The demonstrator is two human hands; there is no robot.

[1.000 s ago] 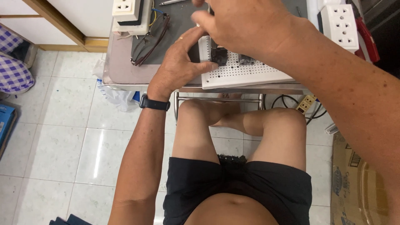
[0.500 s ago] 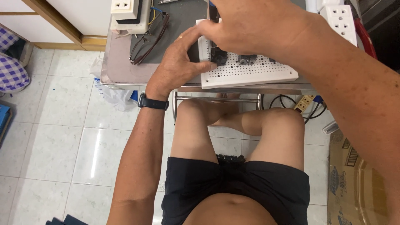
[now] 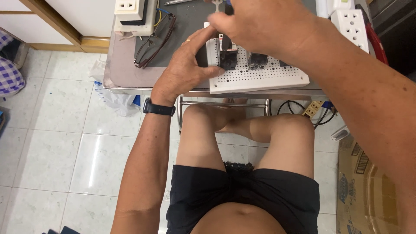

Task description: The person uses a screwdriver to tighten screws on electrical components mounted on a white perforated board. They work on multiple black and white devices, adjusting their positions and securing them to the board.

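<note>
Perforated board (image 3: pixel 260 78) under left hand (image 3: pixel 184 71)

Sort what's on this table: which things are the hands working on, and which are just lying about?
In hand: white perforated board, black blocks mounted on it, left hand steadying it, right hand above.

Lying about: eyeglasses, white socket box, white power strip.

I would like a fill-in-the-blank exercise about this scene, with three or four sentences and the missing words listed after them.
1. The left hand rests on the ____ edge of the white perforated board.
2. A black smartwatch is worn on the ____ wrist.
3. The dark-framed eyeglasses lie on the grey tabletop, to the ____ of the board.
4. The right hand is above the ____ block components standing on the board.

Missing words: left; left; left; black
</note>
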